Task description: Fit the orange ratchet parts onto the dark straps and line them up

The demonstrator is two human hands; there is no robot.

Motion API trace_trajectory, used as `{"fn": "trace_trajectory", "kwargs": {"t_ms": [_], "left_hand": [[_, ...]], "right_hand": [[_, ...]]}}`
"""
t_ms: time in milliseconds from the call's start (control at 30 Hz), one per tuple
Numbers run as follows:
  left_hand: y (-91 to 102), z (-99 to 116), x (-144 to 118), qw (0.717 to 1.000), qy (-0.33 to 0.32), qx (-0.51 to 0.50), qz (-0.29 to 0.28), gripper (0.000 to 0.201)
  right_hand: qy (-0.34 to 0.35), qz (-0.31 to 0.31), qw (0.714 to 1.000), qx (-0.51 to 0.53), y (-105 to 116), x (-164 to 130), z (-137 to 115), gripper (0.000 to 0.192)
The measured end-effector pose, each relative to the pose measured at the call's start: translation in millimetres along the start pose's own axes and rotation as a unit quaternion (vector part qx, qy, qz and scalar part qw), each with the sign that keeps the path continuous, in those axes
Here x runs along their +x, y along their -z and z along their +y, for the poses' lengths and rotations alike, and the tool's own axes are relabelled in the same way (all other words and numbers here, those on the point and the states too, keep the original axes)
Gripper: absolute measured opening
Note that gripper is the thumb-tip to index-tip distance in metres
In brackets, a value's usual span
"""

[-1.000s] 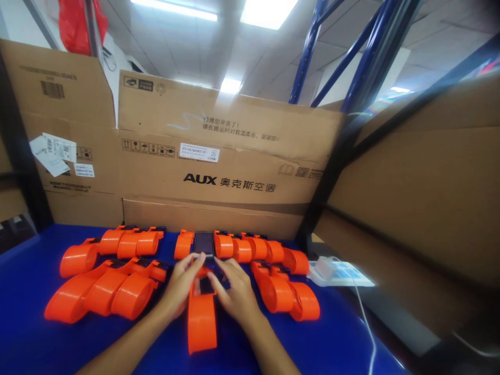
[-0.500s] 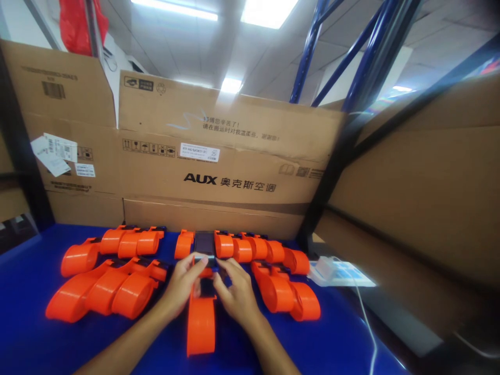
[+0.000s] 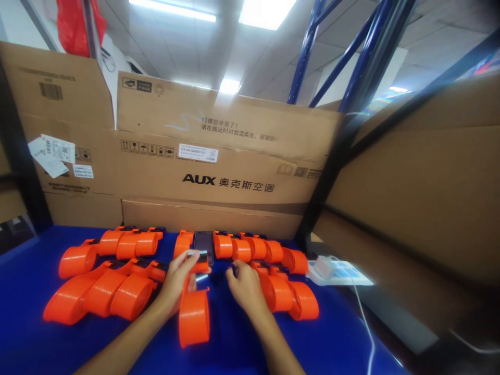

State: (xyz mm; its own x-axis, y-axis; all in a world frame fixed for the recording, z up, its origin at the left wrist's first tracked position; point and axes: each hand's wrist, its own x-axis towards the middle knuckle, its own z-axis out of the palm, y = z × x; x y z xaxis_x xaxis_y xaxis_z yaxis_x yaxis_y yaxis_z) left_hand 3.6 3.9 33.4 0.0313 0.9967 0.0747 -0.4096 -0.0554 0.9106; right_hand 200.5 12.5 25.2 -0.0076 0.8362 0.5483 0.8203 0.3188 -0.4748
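Note:
My left hand [image 3: 177, 284] grips an orange plastic tape dispenser [image 3: 194, 317], its round ring hanging down toward me. Shiny metal strips show at its upper end, partly behind my fingers. To the right, apart from it, my right hand [image 3: 246, 286] is closed in a pinch on a small dark piece [image 3: 234, 270], mostly hidden by the fingers. Just behind the hands lies a dark, flat rectangular device [image 3: 203, 246]. More orange dispensers [image 3: 133, 294] with dark ends lie in rows at the left, and others [image 3: 304, 301] sit close to my right hand.
A blue table surface [image 3: 156, 349] lies under everything. Tall cardboard [image 3: 156, 179] walls off the back, with a dark rack post [image 3: 322, 203] at the right. A white charger [image 3: 326, 266] with a cable rests on a pale sheet at the right edge.
My right hand has drawn away to the right from the dispenser, with a small dark piece in its fingers. The dispenser in my left hand has shifted slightly left and up.

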Motion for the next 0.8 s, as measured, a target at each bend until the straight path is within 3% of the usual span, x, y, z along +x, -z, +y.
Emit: {"fn": "trace_trajectory", "kwargs": {"t_ms": [100,367,467,600,733,800], "left_hand": [[-0.1,-0.2,-1.1,1.0,-0.001,0.004,-0.001,0.043],[2.0,-6.3,-0.5,1.0,0.001,0.008,0.014,0.048],[1.6,-7.8,-0.8,1.0,-0.002,0.021,0.007,0.049],[-0.4,-8.7,-4.6,0.997,-0.002,0.063,-0.036,0.047],[-2.9,-8.5,-8.1,0.996,-0.01,0.078,-0.05,0.045],[-2.9,-7.1,-7.1,0.997,-0.004,0.066,-0.041,0.046]], "right_hand": [[0.001,-0.007,0.999,-0.041,-3.5,-3.8,5.0,0.006],[-0.006,-0.003,0.999,-0.053,0.2,-6.6,4.0,0.009],[0.046,0.017,0.998,0.027,7.9,-3.3,-7.1,0.018],[0.136,-0.002,0.974,0.179,16.1,-2.4,-26.5,0.034],[0.18,-0.063,0.957,0.218,17.3,-5.1,-37.4,0.038],[0.18,-0.06,0.956,0.223,16.0,-4.9,-37.0,0.035]]}}
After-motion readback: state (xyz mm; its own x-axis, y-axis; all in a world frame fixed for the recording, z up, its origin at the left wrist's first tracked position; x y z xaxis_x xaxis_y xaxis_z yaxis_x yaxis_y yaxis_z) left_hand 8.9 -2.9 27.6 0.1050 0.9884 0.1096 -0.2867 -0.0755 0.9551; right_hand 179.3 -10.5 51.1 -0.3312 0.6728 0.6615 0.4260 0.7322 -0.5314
